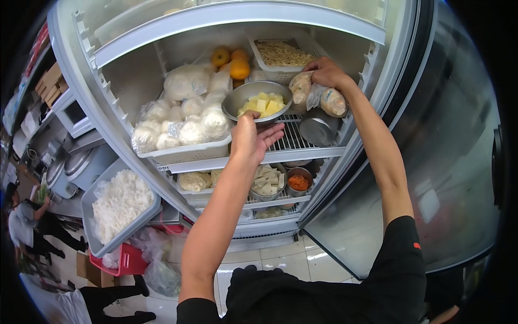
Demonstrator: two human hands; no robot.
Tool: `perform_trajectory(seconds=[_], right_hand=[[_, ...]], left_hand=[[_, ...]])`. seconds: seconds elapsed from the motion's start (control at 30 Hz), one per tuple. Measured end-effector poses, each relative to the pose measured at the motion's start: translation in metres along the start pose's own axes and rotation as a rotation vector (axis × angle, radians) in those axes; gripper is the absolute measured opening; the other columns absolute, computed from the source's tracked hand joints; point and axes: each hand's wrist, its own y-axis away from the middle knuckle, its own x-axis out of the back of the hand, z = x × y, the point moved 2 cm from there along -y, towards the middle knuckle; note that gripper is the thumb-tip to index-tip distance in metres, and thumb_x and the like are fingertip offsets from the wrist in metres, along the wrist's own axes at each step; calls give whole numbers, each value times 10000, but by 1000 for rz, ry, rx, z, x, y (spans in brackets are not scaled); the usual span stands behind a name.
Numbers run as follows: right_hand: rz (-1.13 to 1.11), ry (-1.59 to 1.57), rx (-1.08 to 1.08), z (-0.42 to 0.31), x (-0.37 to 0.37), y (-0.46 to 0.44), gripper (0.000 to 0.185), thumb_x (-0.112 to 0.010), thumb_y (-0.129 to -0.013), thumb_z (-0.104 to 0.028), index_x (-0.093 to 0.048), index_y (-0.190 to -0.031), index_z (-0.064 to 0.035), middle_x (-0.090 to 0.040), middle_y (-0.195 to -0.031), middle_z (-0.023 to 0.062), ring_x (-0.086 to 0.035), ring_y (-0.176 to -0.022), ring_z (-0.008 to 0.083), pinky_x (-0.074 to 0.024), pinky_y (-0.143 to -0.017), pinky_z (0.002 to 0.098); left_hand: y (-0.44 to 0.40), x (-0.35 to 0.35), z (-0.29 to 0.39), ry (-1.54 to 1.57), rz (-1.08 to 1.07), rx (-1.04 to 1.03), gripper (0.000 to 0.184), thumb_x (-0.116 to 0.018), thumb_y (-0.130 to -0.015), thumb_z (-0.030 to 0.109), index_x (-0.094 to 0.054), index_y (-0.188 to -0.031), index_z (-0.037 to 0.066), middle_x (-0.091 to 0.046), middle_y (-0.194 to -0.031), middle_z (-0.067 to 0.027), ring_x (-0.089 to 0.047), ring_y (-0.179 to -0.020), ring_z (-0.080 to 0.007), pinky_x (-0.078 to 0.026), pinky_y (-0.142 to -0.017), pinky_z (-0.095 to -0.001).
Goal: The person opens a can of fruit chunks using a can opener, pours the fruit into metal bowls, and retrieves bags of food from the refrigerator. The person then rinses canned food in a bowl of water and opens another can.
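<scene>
A steel bowl [232, 103] with pale yellow cubes [264, 103] in it is at the front of the fridge shelf. My left hand [252, 137] holds it, thumb at the near rim and the other fingers stretched out below. To its right, my right hand [327, 72] is closed on a knotted clear plastic bag [333, 102] with lumpy, light brown contents. A similar lump [300, 86] lies against its left side; whether it is the same bag I cannot tell. Below the bag, a round metal container [319, 128] stands on the wire shelf [288, 132].
A white basket [189, 153] of plastic-wrapped white bundles fills the shelf's left side. Oranges [239, 69] and a basket of noodle-like strips [278, 69] are behind. The glass door [431, 162] stands open at right. A rice tub [100, 245] is outside, lower left; two people are nearby.
</scene>
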Motion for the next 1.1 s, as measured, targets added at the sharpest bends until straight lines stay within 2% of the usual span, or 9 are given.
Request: perform_trajectory(seconds=[0.23, 0.33, 0.47, 0.5, 0.63, 0.73, 0.83, 0.93, 1.1], right_hand=[[127, 21, -8, 6, 14, 12, 303, -661, -737, -123, -761, -1022, -97, -730, -991, 157, -694, -926, 288, -529, -856, 357], [214, 30, -11, -8, 28, 27, 298, -655, -742, -111, -758, -1020, -87, -726, -1000, 164, -692, -953, 302, -525, -882, 362], [268, -32, 7, -24, 39, 50, 346, -612, -703, -46, -753, -1018, -69, -727, -987, 172, -696, -943, 311, -528, -887, 364], [295, -40, 39, -28, 42, 59, 361, -596, -688, -30, -753, -1011, -62, -728, -976, 173, -699, -932, 309, -530, -883, 362], [369, -91, 128, -48, 62, 101, 404, -548, -633, 13, -752, -978, -40, -732, -921, 169, -708, -883, 291, -537, -856, 348], [376, -106, 153, -63, 71, 145, 404, -537, -609, 21, -748, -951, -24, -731, -880, 164, -711, -845, 269, -534, -830, 330], [436, -111, 171, -68, 72, 192, 402, -512, -598, 53, -732, -931, 4, -728, -855, 160, -712, -802, 229, -527, -798, 296], [497, -182, 45, -65, 71, 239, 416, -491, -595, 83, -722, -937, 24, -731, -869, 164, -711, -814, 209, -529, -793, 290], [485, -338, -14, -46, 54, 313, 457, -472, -549, 105, -722, -925, 35, -737, -917, 159, -707, -852, 230, -532, -817, 300]], left_hand=[[-4, -12, -12, -52, 60, -144, 621, -456, -1017, 341, -269, -1363, -139, -438, -1287, -352, -564, -1107, -464, -548, -833, -491], [-5, -7, -16, -92, 82, -70, 599, -406, -1029, 278, -170, -1438, -90, -299, -1385, -414, -491, -1224, -484, -501, -951, -527], [8, -10, -17, -199, 119, -103, 605, -437, -1017, 223, -151, -1437, -106, -366, -1323, -439, -552, -1155, -483, -541, -893, -493], [11, -10, -19, -218, 154, -118, 640, -527, -973, 199, -185, -1424, -98, -488, -1212, -388, -628, -1022, -448, -570, -822, -455], [46, -22, -47, -642, 145, -325, 712, -701, -841, 225, -321, -1373, -56, -603, -1009, -214, -667, -747, -332, -574, -680, -369], [15, -45, -73, -1382, -173, -713, 665, -733, -797, 255, -436, -1343, 19, -600, -1097, -210, -660, -835, -368, -559, -761, -425], [-26, -84, -79, -1736, -436, -879, 678, -701, -737, 288, -497, -1349, 81, -567, -1216, -253, -596, -1066, -424, -501, -912, -502], [-60, -111, -80, -1926, -300, -565, 759, -717, -684, 312, -489, -1390, 149, -499, -1351, -257, -537, -1204, -382, -467, -993, -453], [-81, -128, -62, -2030, -495, -268, 863, -756, -610, 286, -467, -1410, 139, -468, -1394, -278, -530, -1224, -400, -450, -1028, -422]])
